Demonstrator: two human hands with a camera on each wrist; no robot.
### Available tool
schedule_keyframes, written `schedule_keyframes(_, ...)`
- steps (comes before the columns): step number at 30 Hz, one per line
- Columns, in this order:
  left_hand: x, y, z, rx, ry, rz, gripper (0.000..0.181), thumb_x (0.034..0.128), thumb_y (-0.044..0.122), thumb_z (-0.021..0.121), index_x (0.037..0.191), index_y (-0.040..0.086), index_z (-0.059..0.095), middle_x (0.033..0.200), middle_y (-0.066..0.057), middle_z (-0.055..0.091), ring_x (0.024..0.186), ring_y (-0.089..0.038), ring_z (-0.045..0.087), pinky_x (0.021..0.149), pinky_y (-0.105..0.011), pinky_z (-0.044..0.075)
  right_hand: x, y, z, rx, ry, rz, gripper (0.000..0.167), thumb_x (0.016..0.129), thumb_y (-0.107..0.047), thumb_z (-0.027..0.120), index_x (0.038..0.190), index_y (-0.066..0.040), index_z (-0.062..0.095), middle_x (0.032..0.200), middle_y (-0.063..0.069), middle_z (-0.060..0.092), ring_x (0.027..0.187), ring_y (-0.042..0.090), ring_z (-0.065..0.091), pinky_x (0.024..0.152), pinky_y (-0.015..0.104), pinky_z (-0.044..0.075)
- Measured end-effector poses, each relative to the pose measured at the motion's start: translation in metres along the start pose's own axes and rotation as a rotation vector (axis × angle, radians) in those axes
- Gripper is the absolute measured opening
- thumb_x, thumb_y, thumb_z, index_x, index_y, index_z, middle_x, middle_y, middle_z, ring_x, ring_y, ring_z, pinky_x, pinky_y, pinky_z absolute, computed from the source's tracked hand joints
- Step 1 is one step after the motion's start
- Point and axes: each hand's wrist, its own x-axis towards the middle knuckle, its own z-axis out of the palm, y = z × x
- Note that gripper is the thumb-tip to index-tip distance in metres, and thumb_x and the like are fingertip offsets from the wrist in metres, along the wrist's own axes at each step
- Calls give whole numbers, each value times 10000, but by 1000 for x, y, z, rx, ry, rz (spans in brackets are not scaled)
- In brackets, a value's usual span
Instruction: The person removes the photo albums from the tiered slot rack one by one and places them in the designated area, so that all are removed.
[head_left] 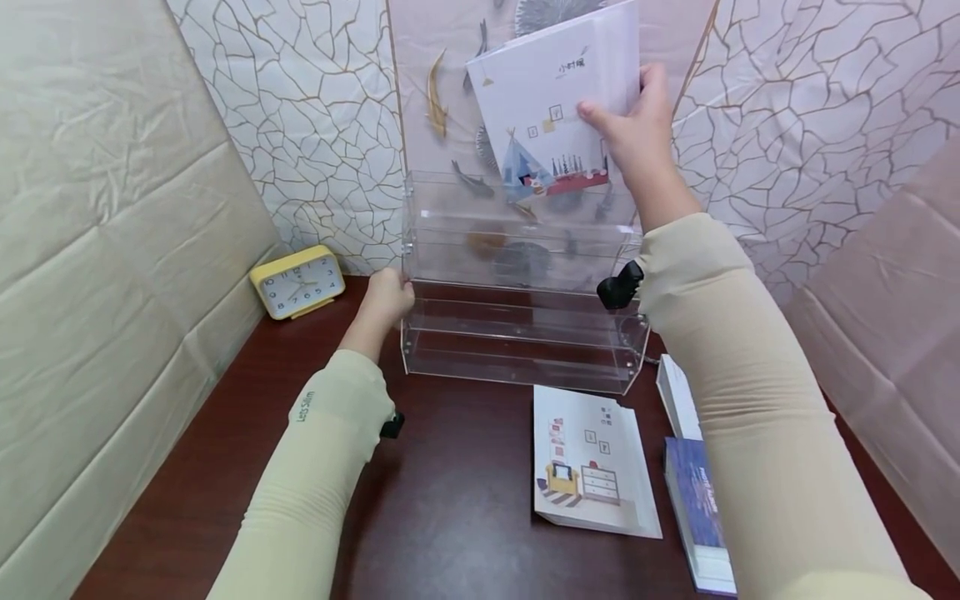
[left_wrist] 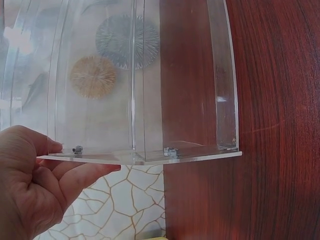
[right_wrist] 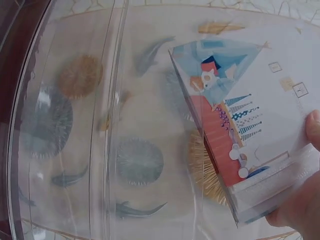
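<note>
My right hand (head_left: 637, 125) grips a white book (head_left: 551, 100) by its right edge, thumb on the cover with its tent drawing. The book is tilted above the top tier of a clear acrylic rack (head_left: 517, 333). In the right wrist view the book's lower edge (right_wrist: 210, 155) is near the rack's clear panels, and whether they touch I cannot tell. My left hand (head_left: 386, 296) pinches the left side panel of the rack; the left wrist view shows the thumb on the inner face and fingers (left_wrist: 85, 180) outside the panel (left_wrist: 135, 159).
Another white illustrated book (head_left: 592, 467) lies on the dark red table in front of the rack. A blue book (head_left: 693, 492) and a white one (head_left: 678, 396) lie at the right, partly behind my right sleeve. A yellow alarm clock (head_left: 297, 283) stands at the back left.
</note>
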Motion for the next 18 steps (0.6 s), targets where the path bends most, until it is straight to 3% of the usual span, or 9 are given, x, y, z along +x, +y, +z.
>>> schedule_keyframes(3, 0, 0, 0, -8, 0, 5, 210, 920, 62, 449, 901, -71, 611, 879, -218, 630, 731, -285, 595, 627, -360, 535, -7, -6, -6, 62, 45, -39, 447, 777, -133, 763, 1034, -164, 399, 1119, -23, 483, 1077, 118, 483, 928, 237, 415)
schedule_keyframes(6, 0, -2, 0, -6, 3, 9, 209, 921, 65, 445, 892, -63, 608, 866, -213, 629, 693, -275, 601, 581, -335, 532, -25, -16, -12, 169, 140, -125, 435, 762, -89, 766, 1029, -146, 427, 1098, -11, 499, 1058, 123, 489, 919, 234, 409)
schedule_keyframes(10, -1, -1, -2, -1, 5, 22, 220, 927, 66, 433, 834, -56, 591, 817, -214, 621, 622, -272, 603, 543, -341, 532, -65, -22, -12, 412, 316, -389, 420, 743, -24, 766, 989, -69, 429, 1047, 84, 552, 1006, 215, 527, 882, 300, 438)
schedule_keyframes(12, -1, 0, -3, 5, 8, 35, 228, 928, 63, 429, 822, -57, 590, 820, -223, 623, 631, -283, 606, 574, -366, 538, -87, -20, -12, 532, 352, -547, 417, 743, 6, 756, 970, -23, 407, 1025, 157, 569, 979, 296, 541, 863, 366, 468)
schedule_keyframes(15, -1, 0, -3, 27, 14, 48, 233, 927, 62, 433, 822, -65, 598, 849, -230, 630, 701, -296, 591, 661, -396, 522, -117, -12, -12, 628, 308, -696, 424, 751, 26, 733, 996, 28, 387, 1027, 243, 578, 965, 393, 558, 836, 452, 502)
schedule_keyframes(16, -1, 1, -2, 29, 12, 49, 233, 927, 64, 434, 834, -68, 601, 863, -229, 632, 726, -299, 581, 685, -402, 513, -128, -7, -13, 629, 272, -705, 425, 754, 17, 736, 999, 32, 390, 1033, 263, 582, 963, 411, 566, 826, 470, 509)
schedule_keyframes(18, -1, 1, 0, 9, -3, 38, 228, 930, 68, 433, 872, -74, 602, 886, -230, 628, 751, -306, 581, 696, -409, 516, -149, 6, -15, 593, 195, -635, 414, 771, 2, 734, 1022, 17, 405, 1048, 267, 593, 960, 404, 591, 806, 459, 527)
